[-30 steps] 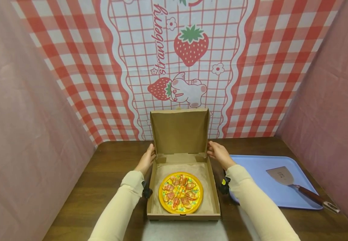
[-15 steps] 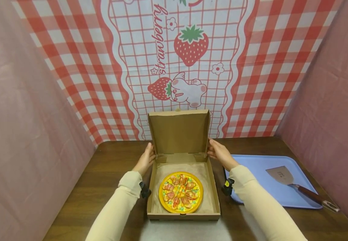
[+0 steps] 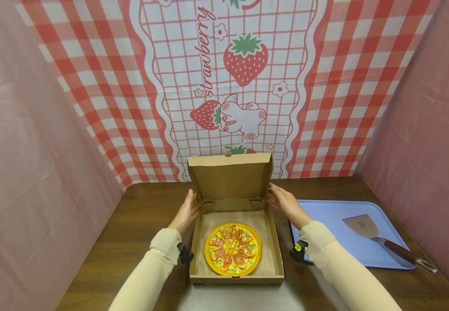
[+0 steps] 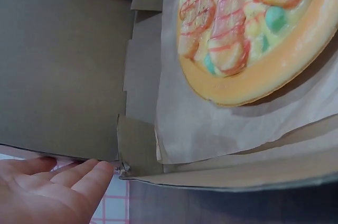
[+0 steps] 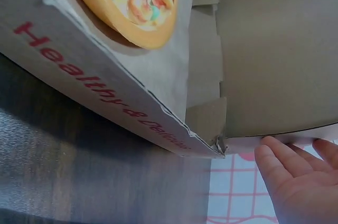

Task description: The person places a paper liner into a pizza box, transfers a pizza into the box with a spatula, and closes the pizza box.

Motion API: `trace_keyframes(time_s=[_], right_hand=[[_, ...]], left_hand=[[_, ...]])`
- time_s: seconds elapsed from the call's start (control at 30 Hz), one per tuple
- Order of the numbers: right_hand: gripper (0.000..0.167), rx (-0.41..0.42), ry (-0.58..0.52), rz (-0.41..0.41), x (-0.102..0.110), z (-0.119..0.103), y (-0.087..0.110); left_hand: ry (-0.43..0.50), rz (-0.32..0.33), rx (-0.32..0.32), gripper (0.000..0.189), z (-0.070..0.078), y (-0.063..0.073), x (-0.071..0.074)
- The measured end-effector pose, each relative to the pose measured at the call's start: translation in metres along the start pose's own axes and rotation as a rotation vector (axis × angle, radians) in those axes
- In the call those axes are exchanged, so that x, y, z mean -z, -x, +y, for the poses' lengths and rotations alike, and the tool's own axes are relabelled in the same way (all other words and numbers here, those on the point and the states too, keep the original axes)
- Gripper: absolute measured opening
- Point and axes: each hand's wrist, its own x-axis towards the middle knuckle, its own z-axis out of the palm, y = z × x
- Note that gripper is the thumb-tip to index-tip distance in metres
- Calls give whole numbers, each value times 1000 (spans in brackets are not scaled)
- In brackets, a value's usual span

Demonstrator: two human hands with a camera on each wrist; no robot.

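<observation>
A cardboard pizza box (image 3: 237,280) stands in the middle of the table, its lid (image 3: 230,179) raised and leaning forward over the back. Inside, on brown paper (image 3: 210,217), lies a round pizza (image 3: 233,248) with an orange crust and red-striped toppings. My left hand (image 3: 185,211) is at the lid's left side; in the left wrist view its nearly straight fingers (image 4: 94,182) touch the lid's edge from outside. Opposite it, my right hand (image 3: 288,206) rests extended fingers (image 5: 272,152) against the lid's right side. Red lettering marks the box's right wall (image 5: 90,84).
To the right a blue tray (image 3: 325,216) holds a spatula (image 3: 362,225) with a brown handle that reaches past the tray's edge. A red-checked strawberry cloth (image 3: 244,60) hangs behind the table (image 3: 143,224). Pink drapes (image 3: 34,151) flank both sides.
The lid has tipped forward and its top edge now sits lower. Both hands have moved with it, staying at its sides, and the forearms have spread slightly outward. The pizza has not moved.
</observation>
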Motion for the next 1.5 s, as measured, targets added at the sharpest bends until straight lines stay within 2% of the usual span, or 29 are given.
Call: trace_keyframes(time_s=[0.2,0.33,0.5,0.6,0.73,0.77,0.8,0.87,0.97,1.0,1.13,1.2,1.5], right_hand=[[67,9,1,5,0,2,7],[70,16,44,6,0,5,13],[75,-1,84,15,-1,6,21],[71,-13,75,24,-2,6,25],[61,8,44,30,-4,8,29],[59,19,39,29,-4,8,30],[58,32,36,26,-5,9,31],[57,59,37,19,-5,11,33],[59,79,62,19,-5,13,37],[60,83,78,20,-5,14,38],[58,81,113,35,-5,16,41],[57,80,121,45,-5,17,42],[55,82,123,45,-5,23,49]], left_hand=[[42,24,4,84,-3,3,-2],[78,32,7,85,-2,6,-3],[93,20,12,81,0,14,-4],[92,16,25,79,-2,17,-3],[102,-17,-12,89,-24,9,6],[122,-48,-54,91,-39,1,13],[122,-61,-72,96,-46,-1,16],[124,-78,-92,101,-53,-1,20],[115,-85,-87,98,-46,6,17],[92,-67,-61,95,-34,15,10],[72,-84,-52,73,-17,27,4],[64,-96,-54,66,-15,31,4],[52,-98,-67,65,-20,43,5]])
